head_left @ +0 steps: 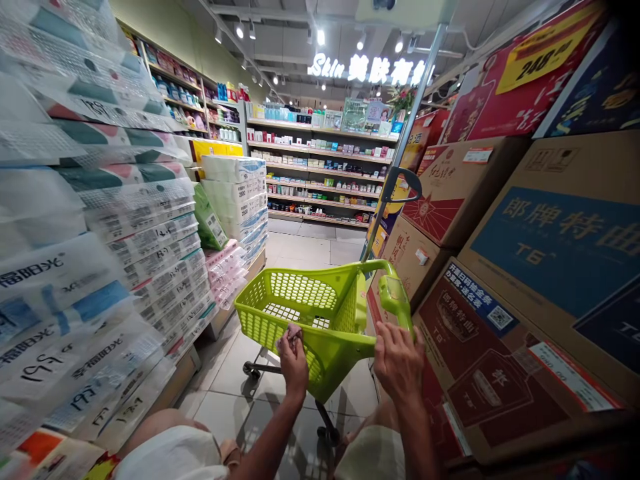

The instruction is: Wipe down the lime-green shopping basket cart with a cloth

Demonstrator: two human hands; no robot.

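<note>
A green shopping cart [345,363] with a perforated plastic basket stands in front of me on dark casters. My left hand [294,367] is closed on a crumpled greyish-pink cloth [294,331], which it holds against the basket's near side. On the right, my right hand [399,357] lies over the cart's green handle frame, near its end, with the fingers bent round it; the fingertips are partly hidden. The white grid floor of the basket shows through, and I see no goods inside.
Stacked tissue packs [150,247] rise on the left. Cardboard cartons [545,240] are piled close on the right. Behind the cart stands a metal pole [406,133] with a dark handle [400,185]. Shelves of small boxed goods [325,160] cross the far end of the tiled aisle.
</note>
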